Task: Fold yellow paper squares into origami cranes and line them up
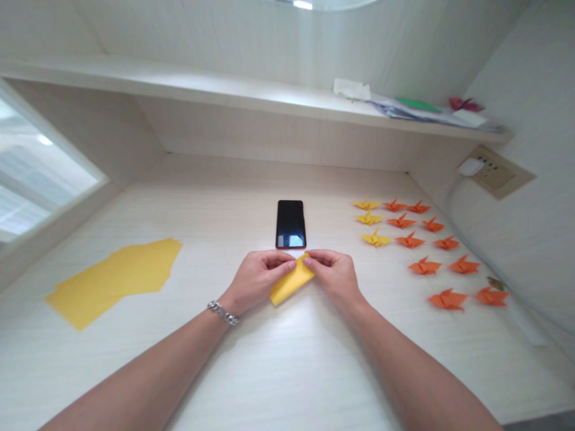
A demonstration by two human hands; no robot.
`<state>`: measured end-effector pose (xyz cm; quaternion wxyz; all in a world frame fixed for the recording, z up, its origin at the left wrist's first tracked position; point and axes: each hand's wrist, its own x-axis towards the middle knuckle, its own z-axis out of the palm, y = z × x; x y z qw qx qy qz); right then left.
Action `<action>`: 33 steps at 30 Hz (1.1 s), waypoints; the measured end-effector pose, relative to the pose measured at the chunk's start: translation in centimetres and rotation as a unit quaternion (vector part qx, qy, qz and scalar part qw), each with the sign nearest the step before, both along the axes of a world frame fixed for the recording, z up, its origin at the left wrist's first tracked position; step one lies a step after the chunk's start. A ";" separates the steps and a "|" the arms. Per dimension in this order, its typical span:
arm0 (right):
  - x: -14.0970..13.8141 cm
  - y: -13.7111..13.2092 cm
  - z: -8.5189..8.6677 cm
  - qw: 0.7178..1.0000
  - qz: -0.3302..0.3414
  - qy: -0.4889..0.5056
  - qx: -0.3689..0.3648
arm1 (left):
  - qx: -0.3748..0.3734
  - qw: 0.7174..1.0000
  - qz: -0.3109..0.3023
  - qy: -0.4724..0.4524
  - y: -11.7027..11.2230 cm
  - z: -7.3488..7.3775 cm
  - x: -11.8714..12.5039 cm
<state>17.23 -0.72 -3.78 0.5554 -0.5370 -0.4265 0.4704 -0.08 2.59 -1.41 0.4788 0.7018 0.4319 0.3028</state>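
Head view: folded yellow paper point(291, 282) lies just below the phone point(290, 224), pinched between both hands. Left hand point(256, 279) grips its left edge, right hand point(335, 274) its upper right corner.

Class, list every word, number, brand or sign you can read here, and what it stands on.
No readable text anywhere.
phone: dark screen, no brand showing.
papers on the shelf: too blurred to read.
wall socket: no legible marking.
folded yellow paper in left hand and right hand: nothing printed.
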 end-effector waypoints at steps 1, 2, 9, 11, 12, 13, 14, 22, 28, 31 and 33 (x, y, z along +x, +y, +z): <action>0.0 0.0 0.0 1.000 0.000 0.001 0.001 | 0.000 1.000 -0.003 -0.001 0.0 0.0 0.0; 0.0 0.0 0.0 1.000 -0.001 0.000 0.002 | 0.000 1.000 -0.005 -0.002 0.0 0.0 0.0; 0.0 -0.1 0.3 1.000 -0.003 -0.009 0.005 | 0.005 1.000 0.001 0.011 0.0 0.1 0.0; 0.0 -0.1 0.4 1.000 -0.003 -0.011 0.003 | 0.011 1.000 -0.002 0.012 0.0 0.1 0.0; 0.0 -0.1 0.4 1.000 -0.004 -0.012 0.002 | 0.012 1.000 -0.004 0.011 0.0 0.1 0.0; 0.0 -0.1 0.4 1.000 -0.006 -0.014 0.002 | 0.013 1.000 -0.004 0.010 0.0 0.2 0.0; 0.0 -0.1 0.4 1.000 -0.006 -0.015 0.002 | 0.013 1.000 -0.004 0.009 0.0 0.2 0.0; 0.0 -0.2 0.7 1.000 -0.005 -0.027 -0.004 | 0.009 1.000 0.002 0.000 0.0 0.2 0.0; 0.0 -0.3 0.8 0.999 0.005 -0.043 0.002 | 0.004 1.000 -0.022 -0.007 -0.1 0.0 0.2; 0.0 -0.2 0.6 1.000 0.018 -0.005 -0.004 | -0.002 1.000 -0.007 -0.016 -0.2 -0.1 0.3; -0.1 -0.1 0.6 0.999 0.031 0.027 -0.016 | -0.014 0.999 0.010 -0.031 -0.3 0.0 0.4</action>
